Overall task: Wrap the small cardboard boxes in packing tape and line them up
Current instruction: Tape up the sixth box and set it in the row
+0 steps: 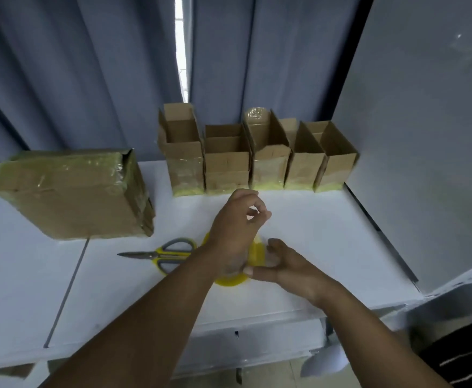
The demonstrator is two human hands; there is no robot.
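My right grip [288, 266] is clamped on the yellow roll of clear packing tape [257, 254], which sits near the front middle of the white surface [327, 233]. The thumb lies along the roll's near edge and the fingers curl over its far side. My left grip [236, 228] hangs over the roll and covers most of it. Its fingers are curled, with thumb and forefinger tips brought together. I cannot tell whether a strip of tape is pinched between them.

The five small brown cardboard boxes [270, 166] stand side by side in a row at the back of the surface, well apart from my hands. Their top flaps are open and glossy tape shows around their lower halves.

Scissors with yellow-and-grey handles [167, 254] lie just left of the roll, blades pointing left. Farther left rests a large flat cardboard box wrapped in shiny tape [72, 197]. Blue-grey curtains [89, 65] hang behind the surface.
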